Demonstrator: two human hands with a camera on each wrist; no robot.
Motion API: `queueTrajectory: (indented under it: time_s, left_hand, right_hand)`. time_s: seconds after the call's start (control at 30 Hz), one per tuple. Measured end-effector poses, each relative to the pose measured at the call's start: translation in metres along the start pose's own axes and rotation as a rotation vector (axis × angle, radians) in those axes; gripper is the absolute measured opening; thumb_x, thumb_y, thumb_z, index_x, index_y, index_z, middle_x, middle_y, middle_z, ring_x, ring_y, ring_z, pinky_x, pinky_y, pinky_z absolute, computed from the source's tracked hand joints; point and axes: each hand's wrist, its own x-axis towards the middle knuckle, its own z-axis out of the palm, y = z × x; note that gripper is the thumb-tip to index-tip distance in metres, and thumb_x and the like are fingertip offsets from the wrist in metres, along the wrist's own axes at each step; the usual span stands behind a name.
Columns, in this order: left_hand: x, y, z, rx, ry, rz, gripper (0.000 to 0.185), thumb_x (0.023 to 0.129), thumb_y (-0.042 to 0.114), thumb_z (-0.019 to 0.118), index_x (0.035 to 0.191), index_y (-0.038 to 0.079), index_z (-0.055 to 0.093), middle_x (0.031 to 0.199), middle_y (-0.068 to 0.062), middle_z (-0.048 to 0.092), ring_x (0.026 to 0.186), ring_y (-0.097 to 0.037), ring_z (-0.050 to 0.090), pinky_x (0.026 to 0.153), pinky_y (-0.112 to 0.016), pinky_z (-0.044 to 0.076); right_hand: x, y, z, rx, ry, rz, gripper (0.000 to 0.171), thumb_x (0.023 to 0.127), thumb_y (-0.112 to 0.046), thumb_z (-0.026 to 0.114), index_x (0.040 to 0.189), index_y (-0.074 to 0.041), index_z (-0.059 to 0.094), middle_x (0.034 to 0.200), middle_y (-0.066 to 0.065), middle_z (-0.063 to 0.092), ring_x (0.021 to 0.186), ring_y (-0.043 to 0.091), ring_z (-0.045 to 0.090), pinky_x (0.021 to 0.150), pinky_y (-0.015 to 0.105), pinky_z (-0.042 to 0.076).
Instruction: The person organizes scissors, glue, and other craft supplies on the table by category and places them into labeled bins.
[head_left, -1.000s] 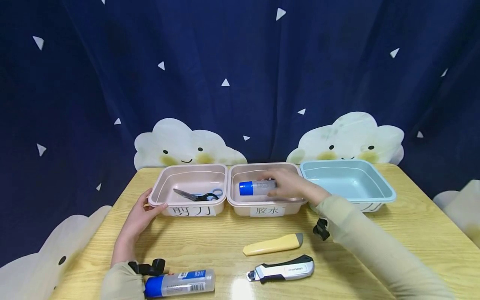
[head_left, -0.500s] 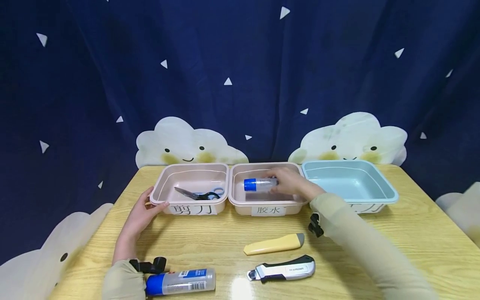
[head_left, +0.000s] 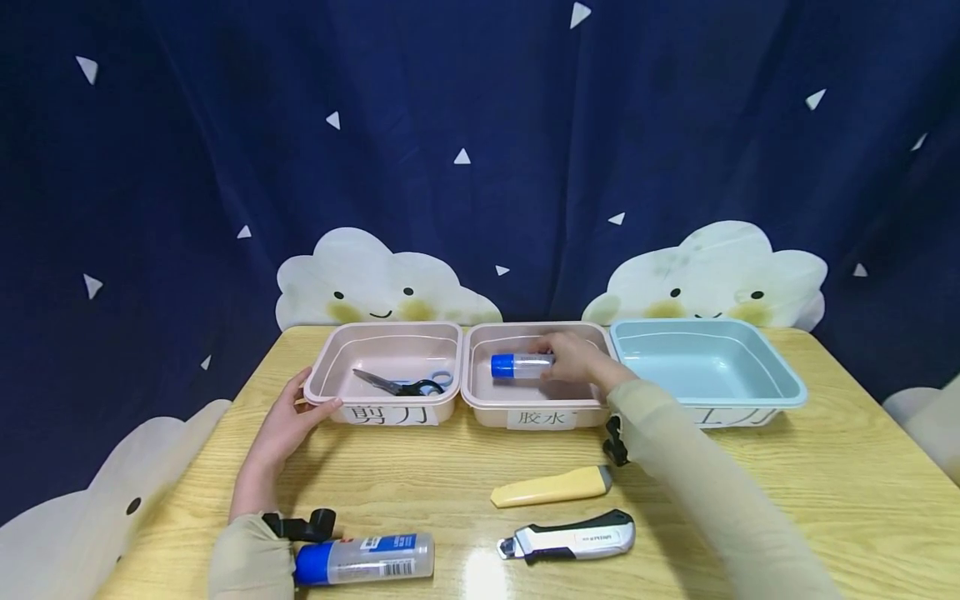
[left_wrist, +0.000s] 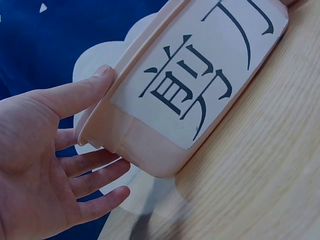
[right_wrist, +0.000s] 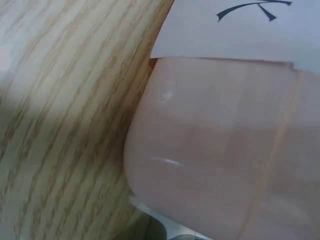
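My right hand [head_left: 576, 360] is inside the middle pink bin [head_left: 543, 403], gripping a clear glue bottle [head_left: 528, 367] with a blue cap that points left. The bottle lies sideways over the bin floor. My left hand [head_left: 285, 423] holds the front left corner of the left pink bin [head_left: 318, 379]; in the left wrist view its thumb [left_wrist: 90, 90] presses on the rim while the other fingers reach behind and below it. In that bin lie black-handled scissors [head_left: 397, 385] and light blue-handled scissors [head_left: 442, 379]. The right wrist view shows only the middle bin's outer wall [right_wrist: 200, 130].
A light blue bin [head_left: 787, 379] stands at the right of the row. On the wooden table [head_left: 420, 467] lie a yellow utility knife [head_left: 551, 487], a silver and black utility knife [head_left: 573, 537] and another blue-capped glue bottle [head_left: 375, 560] beside the left forearm. A dark curtain [head_left: 480, 100] hangs behind.
The right hand has shifted slightly within the middle bin with the glue bottle, and its forearm has swung left. The left hand stays on its bin. The head view has shifted slightly.
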Motion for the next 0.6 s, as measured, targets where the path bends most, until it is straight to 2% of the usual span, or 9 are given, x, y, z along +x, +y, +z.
queueTrajectory:
  time_s: [0.3,0.6]
  left_hand:
    - [-0.0011,0.0029,-0.0007,0.0,-0.003,-0.008,0.089,0.083,0.039,0.063,0.147,0.011,0.007,0.14,-0.023,0.029,0.121,-0.036,0.034,0.099,-0.048,0.029]
    - [-0.0026,0.0031,-0.0002,0.015,-0.005,-0.024,0.089,0.084,0.039,0.062,0.147,0.012,0.006,0.143,-0.022,0.026,0.124,-0.036,0.031,0.102,-0.053,0.025]
  right_hand:
    - [0.0051,0.0065,0.004,0.038,-0.015,0.011,0.042,0.067,-0.011,0.075,0.108,-0.007,0.065,0.102,0.007,0.066,0.091,0.022,0.057,0.09,0.04,0.043]
    - [0.0067,0.007,0.009,0.097,-0.04,0.069,0.046,0.071,-0.011,0.073,0.115,-0.006,0.062,0.113,0.01,0.063,0.103,0.024,0.056,0.095,0.04,0.04]
